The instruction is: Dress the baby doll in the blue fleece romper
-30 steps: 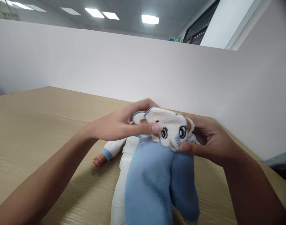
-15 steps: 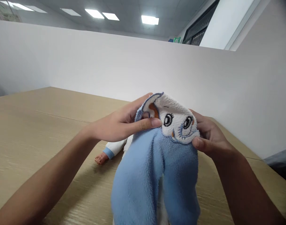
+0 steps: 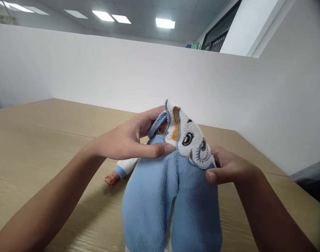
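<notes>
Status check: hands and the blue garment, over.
Left hand pinching garment at top edge. Right hand gripping its face patch. Doll beneath, mostly covered, on table.

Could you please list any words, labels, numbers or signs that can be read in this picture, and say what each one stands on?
No text here can be read.
On the blue fleece garment, in the grip of the left hand and the right hand: only an embroidered cartoon face, no letters.
On the green sign far back near the ceiling: too small to read.
</notes>
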Demonstrator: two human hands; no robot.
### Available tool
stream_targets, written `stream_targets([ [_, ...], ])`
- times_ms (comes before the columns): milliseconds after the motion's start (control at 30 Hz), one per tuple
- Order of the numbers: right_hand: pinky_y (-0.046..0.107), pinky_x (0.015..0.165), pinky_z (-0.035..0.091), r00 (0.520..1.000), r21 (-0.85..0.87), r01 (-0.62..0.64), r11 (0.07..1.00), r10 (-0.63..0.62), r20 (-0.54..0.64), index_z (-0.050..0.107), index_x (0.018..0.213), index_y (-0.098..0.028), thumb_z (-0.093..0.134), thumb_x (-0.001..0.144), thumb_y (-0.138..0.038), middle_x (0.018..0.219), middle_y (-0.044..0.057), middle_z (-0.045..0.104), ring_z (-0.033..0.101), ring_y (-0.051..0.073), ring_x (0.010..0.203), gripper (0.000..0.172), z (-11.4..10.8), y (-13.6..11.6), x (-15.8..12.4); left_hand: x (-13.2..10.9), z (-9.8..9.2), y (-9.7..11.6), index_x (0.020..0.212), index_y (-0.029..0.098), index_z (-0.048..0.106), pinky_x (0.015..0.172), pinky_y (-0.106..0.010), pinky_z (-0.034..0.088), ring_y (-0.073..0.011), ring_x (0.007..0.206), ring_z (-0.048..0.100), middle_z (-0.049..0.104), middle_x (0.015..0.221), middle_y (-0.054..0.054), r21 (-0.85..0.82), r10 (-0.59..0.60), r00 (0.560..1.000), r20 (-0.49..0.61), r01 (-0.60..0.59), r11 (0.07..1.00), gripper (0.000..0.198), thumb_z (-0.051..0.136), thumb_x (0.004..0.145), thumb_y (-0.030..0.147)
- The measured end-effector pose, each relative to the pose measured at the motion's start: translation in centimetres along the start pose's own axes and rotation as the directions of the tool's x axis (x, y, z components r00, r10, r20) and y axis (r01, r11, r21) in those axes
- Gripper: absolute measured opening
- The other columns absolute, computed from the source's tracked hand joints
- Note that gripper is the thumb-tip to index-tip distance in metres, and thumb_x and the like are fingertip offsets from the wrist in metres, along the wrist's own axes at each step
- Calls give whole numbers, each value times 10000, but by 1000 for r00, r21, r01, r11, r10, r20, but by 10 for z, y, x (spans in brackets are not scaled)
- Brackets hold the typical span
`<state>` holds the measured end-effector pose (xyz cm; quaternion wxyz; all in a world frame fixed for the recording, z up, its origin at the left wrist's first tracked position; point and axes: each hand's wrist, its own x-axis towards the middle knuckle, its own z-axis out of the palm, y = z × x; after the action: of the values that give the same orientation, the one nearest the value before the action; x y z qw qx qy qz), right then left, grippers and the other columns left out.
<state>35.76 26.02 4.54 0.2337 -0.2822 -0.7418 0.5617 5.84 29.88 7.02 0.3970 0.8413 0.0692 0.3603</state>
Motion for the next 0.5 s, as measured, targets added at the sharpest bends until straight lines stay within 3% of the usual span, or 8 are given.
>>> stream_targets([
  [100,417,1121,531,991,62,95,994,-89,-95,711,1364,-226,928,817,-485,1295,92,761,698,318,1250,643,0,4,2,-1,-2,2,1324,235,707,916,-333,614,-245,1074,746,784,1179,-64,23,-53,999,5,53,998,387,813,971,354],
  [167,323,964,576,969,103,194,976,-174,-178,720,1235,-254,947,797,-428,1108,32,755,720,232,1040,523,-2,6,2,-2,-5,5,1326,240,709,920,-324,616,-247,1088,760,794,1198,-49,69,-135,991,10,134,989,402,814,970,395],
  [233,239,753,547,943,129,278,952,-245,-223,680,1047,-267,947,795,-352,936,-19,676,648,156,828,377,-5,5,1,-2,-8,7,1325,252,716,923,-310,612,-251,1114,768,802,1211,-32,139,-212,977,37,205,969,416,821,962,428],
  [300,199,617,472,925,92,315,945,-283,-253,607,923,-268,944,785,-240,851,-43,589,554,124,720,365,-6,-1,-1,-1,-10,8,1332,268,728,933,-295,602,-252,1150,765,808,1228,-19,197,-248,965,89,227,954,411,815,967,436],
  [400,187,605,484,882,-86,310,947,-320,-346,623,960,-292,941,753,-107,879,-40,580,547,127,740,422,-5,-14,-5,0,-11,8,1396,290,717,974,-293,589,-249,1202,751,796,1312,-22,218,-239,962,132,207,954,455,810,974,431],
  [500,214,686,563,800,-227,355,907,-420,-429,681,1054,-330,956,726,-80,945,-18,620,604,153,813,495,-3,-24,-8,-1,-10,5,1448,289,690,1048,-314,580,-255,1272,727,752,1429,-45,211,-238,964,119,210,955,525,824,964,443],
])
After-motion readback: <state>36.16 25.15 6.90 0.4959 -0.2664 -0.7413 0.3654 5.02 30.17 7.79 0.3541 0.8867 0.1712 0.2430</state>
